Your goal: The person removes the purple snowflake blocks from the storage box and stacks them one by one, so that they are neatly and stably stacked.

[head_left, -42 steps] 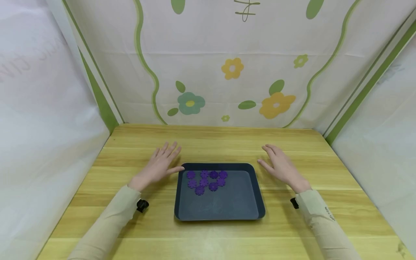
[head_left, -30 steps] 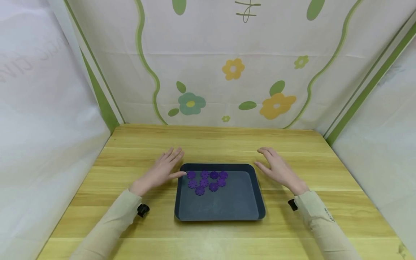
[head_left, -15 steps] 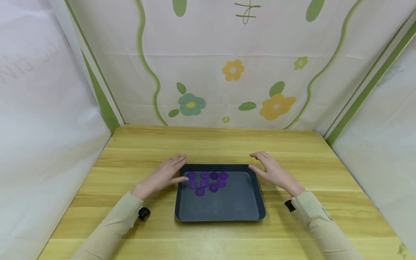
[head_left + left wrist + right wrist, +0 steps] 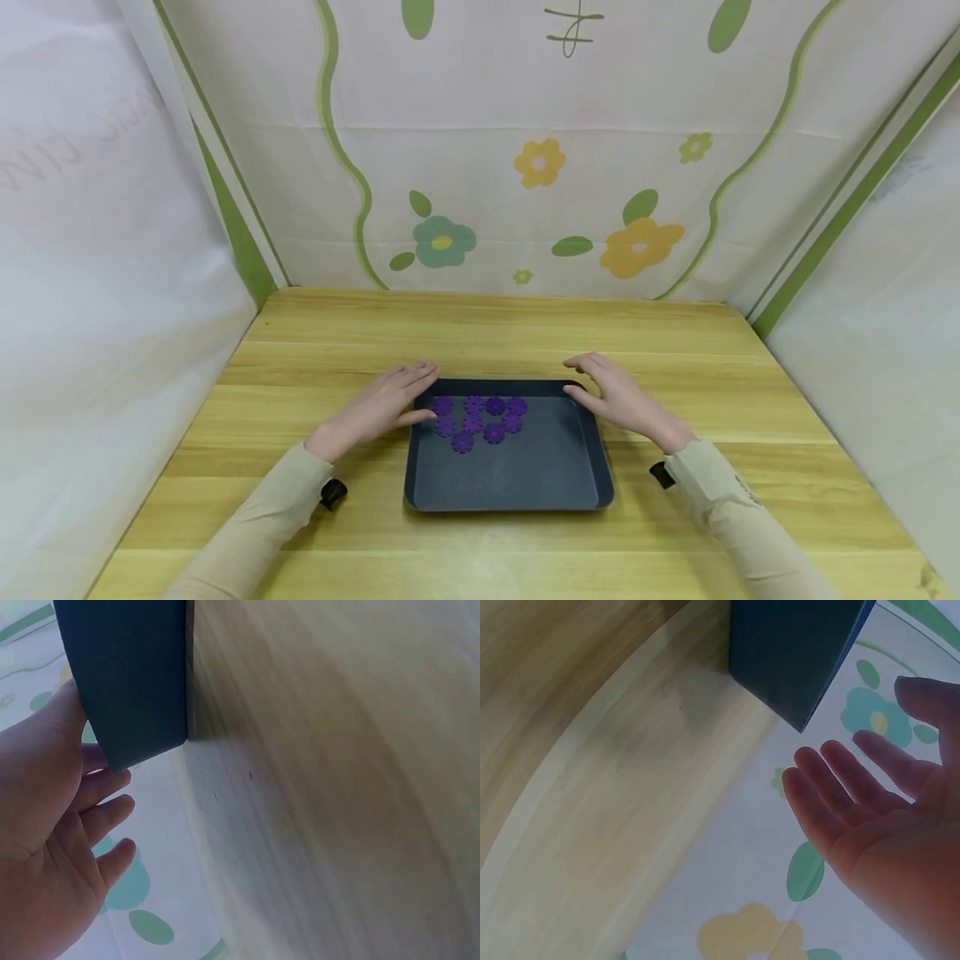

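A dark blue-grey rectangular tray lies on the table, with several purple flower-shaped discs clustered at its back left. My left hand is at the back left corner, its thumb over the left rim. In the left wrist view, its relaxed fingers lie beside the tray's outer wall, the index finger partly hidden; firm contact cannot be made out. At the back right corner is my right hand, fingers loosely extended. The right wrist view shows its fingers a little apart from the tray wall.
The wooden table extends around the tray on all sides. A white curtain printed with flowers hangs behind the table, and white side panels stand left and right. A black wrist device sits at each sleeve.
Both hands have moved inward to the tray's back corners, the left one rightward and the right one leftward. The tray and the purple discs have stayed in place.
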Action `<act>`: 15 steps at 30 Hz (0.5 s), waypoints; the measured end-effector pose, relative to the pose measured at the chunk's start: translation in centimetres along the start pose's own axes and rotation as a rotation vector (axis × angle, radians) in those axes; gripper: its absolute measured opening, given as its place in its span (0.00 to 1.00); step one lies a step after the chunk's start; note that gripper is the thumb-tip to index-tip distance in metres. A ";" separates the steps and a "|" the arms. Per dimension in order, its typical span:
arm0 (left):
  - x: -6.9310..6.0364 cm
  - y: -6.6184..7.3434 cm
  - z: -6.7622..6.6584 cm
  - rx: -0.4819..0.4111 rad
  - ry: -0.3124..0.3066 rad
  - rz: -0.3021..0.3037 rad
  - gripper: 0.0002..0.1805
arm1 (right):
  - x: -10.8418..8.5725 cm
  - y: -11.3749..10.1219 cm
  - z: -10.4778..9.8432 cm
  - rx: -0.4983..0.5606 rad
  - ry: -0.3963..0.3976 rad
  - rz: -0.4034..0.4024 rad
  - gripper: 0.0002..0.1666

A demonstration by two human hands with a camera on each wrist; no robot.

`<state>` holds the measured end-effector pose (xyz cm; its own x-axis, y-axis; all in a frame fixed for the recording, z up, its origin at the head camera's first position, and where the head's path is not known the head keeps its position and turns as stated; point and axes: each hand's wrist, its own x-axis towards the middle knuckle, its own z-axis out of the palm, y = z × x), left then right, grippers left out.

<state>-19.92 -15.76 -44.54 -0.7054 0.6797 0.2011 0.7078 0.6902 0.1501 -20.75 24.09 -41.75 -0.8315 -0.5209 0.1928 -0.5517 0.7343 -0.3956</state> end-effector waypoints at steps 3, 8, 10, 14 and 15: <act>0.0 -0.1 0.1 -0.003 0.004 0.007 0.38 | 0.2 -0.2 0.0 0.014 -0.009 -0.008 0.24; -0.1 -0.1 0.2 -0.007 0.010 0.017 0.37 | 0.5 -0.8 -0.1 0.056 -0.029 -0.031 0.24; -0.1 -0.2 0.3 -0.004 0.012 0.022 0.37 | 0.6 -0.9 0.0 0.072 -0.040 -0.034 0.24; -0.1 -0.1 0.4 0.004 0.023 0.033 0.37 | 0.8 -1.2 0.2 0.082 -0.057 -0.046 0.24; -0.1 -0.1 0.4 0.007 0.028 0.036 0.37 | 0.8 -1.3 0.2 0.082 -0.060 -0.052 0.23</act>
<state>-19.93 -15.80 -44.91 -0.6778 0.6973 0.2332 0.7327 0.6669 0.1353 -20.71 22.64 -41.28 -0.7952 -0.5844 0.1616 -0.5848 0.6689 -0.4589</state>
